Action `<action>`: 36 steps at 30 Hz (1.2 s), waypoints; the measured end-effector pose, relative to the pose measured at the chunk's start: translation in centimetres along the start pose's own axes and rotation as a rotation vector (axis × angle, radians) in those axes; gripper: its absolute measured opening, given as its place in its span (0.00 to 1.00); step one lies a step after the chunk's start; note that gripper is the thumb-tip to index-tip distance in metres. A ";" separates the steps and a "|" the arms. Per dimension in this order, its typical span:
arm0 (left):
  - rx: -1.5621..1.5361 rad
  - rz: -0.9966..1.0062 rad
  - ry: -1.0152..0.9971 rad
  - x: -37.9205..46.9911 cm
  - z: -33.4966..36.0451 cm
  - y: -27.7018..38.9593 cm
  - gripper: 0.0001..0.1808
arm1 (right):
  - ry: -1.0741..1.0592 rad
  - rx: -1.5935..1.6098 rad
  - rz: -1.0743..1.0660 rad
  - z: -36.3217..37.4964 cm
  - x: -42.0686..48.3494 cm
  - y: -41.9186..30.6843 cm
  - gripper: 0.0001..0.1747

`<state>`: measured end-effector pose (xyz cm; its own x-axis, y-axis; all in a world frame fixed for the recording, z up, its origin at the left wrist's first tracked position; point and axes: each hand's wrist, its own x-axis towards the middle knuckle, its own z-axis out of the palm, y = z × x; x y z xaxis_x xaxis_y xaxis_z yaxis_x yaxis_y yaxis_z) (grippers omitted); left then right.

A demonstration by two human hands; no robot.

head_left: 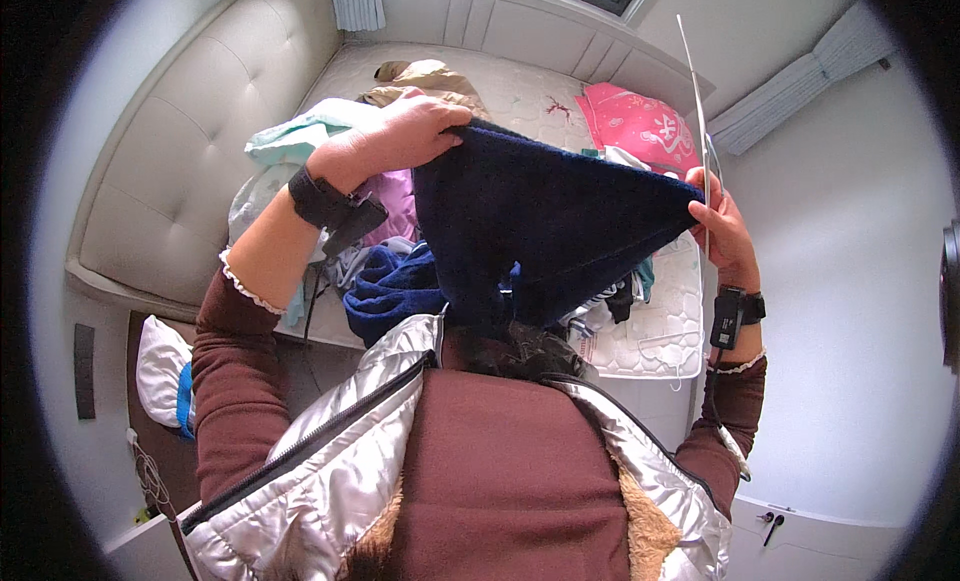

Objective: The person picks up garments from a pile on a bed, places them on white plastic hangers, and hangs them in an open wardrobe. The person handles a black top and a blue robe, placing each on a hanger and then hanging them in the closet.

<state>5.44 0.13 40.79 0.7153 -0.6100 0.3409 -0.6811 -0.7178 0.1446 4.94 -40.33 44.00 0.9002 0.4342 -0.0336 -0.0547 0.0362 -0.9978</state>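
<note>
A dark navy plush garment (540, 213) hangs stretched between my two hands, over the near part of the bed. My left hand (412, 130) pinches its upper left corner. At the upper right end, my right hand (716, 217) grips the cloth between thumb and fingers; a thin white strip, seen nearly edge-on, passes by those fingers, and whether I hold it cannot be told. The lower part of the garment reaches towards my chest. Left of it lies a bunched blue plush cloth (394, 288) on the bed.
The bare mattress (667, 341) bears mint, pink and striped clothes, a beige garment (435, 82) and a pink patterned pillow or bag (641, 127). A padded headboard (202, 123) stands at the left, a wall at the right. A white bundle (163, 371) sits low at the left near a coiled cable.
</note>
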 end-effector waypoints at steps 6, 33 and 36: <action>-0.208 -0.148 -0.100 -1.1 0.0 2.5 0.14 | 0.020 -0.171 0.016 -0.1 0.7 1.6 0.21; -0.432 0.376 0.356 6.5 0.7 8.6 0.07 | -0.114 0.218 -0.321 10.3 1.6 0.1 0.19; -0.527 0.381 0.337 6.2 1.6 8.8 0.07 | -0.022 0.220 -0.346 10.5 1.7 1.0 0.18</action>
<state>4.14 -10.45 42.66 0.3841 -0.5878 0.7120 -0.9189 -0.1679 0.3571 1.88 -30.10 43.50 0.8724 0.3815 0.3055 0.1563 0.3744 -0.9140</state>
